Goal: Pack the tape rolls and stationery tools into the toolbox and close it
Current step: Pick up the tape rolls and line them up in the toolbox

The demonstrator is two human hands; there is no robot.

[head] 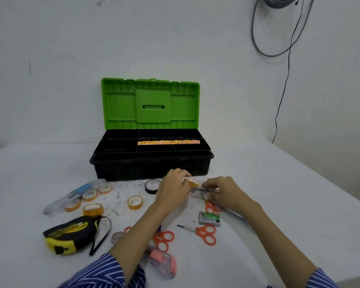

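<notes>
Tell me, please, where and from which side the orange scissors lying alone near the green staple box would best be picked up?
Probably by the orange handle loops of the scissors, coming from above and the right. They lie flat and closed on the table, blades pointing left, the loops being the widest part. The green staple box sits just behind, so a pinch across the loops from above avoids it.

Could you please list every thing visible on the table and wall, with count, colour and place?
toolbox: 1, black with open green lid, table centre
packets row: 1, orange-yellow, toolbox tray
yellow tape rolls: at least 6, in front of the toolbox
black tape roll: 1, by left hand
scissors: 3 seen, orange handles, near edge
tape measure: 1, black-yellow, front left
staples box: 1, green, right
cables: grey and black, wall
left hand: on a tape roll
right hand: grips clear tool
</notes>
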